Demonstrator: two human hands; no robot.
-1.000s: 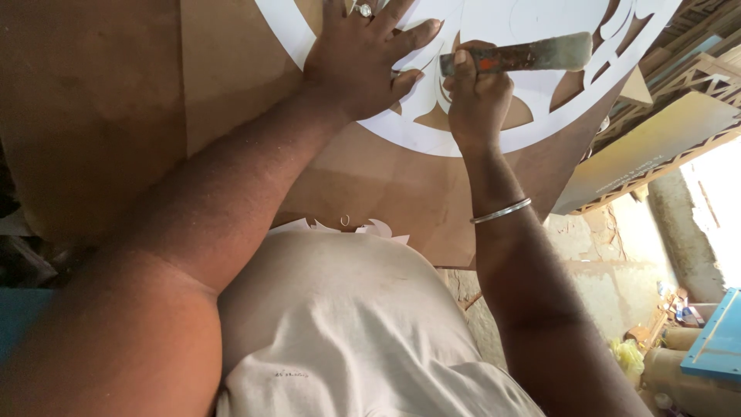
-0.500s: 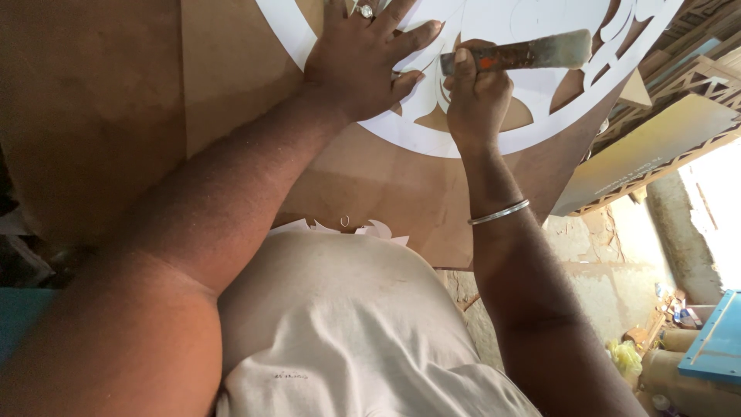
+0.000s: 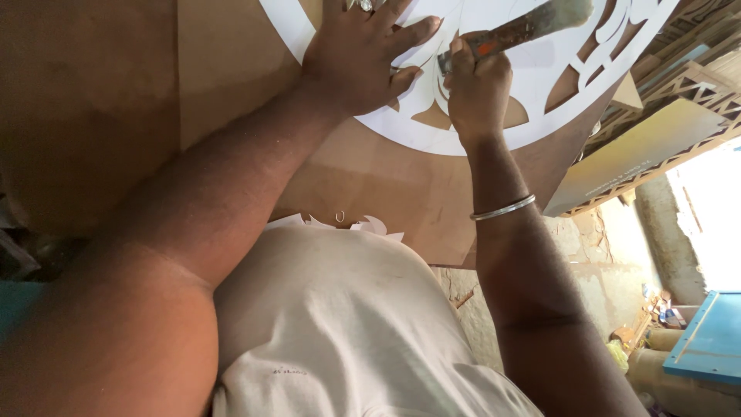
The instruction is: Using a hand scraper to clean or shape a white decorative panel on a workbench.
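My left hand [image 3: 363, 58] lies flat, fingers spread, on a white cut-out round panel [image 3: 494, 127] that rests on a brown board [image 3: 231, 85]. A ring shows on one finger. My right hand [image 3: 477, 89] is closed around the worn handle of a brush [image 3: 532, 23], whose bristle end reaches toward the top right over the white panel. A metal bangle [image 3: 503, 208] sits on my right wrist. The panel's upper part is cut off by the frame edge.
Stacked boards with lattice cut-outs [image 3: 656, 147] lie to the right of the brown board. A blue board [image 3: 714, 340] and small items lie on the floor at the lower right. White paper scraps [image 3: 340, 225] lie at the board's near edge by my shirt.
The right hand and brush have shifted slightly upward on the white panel. The left hand stays pressed in place.
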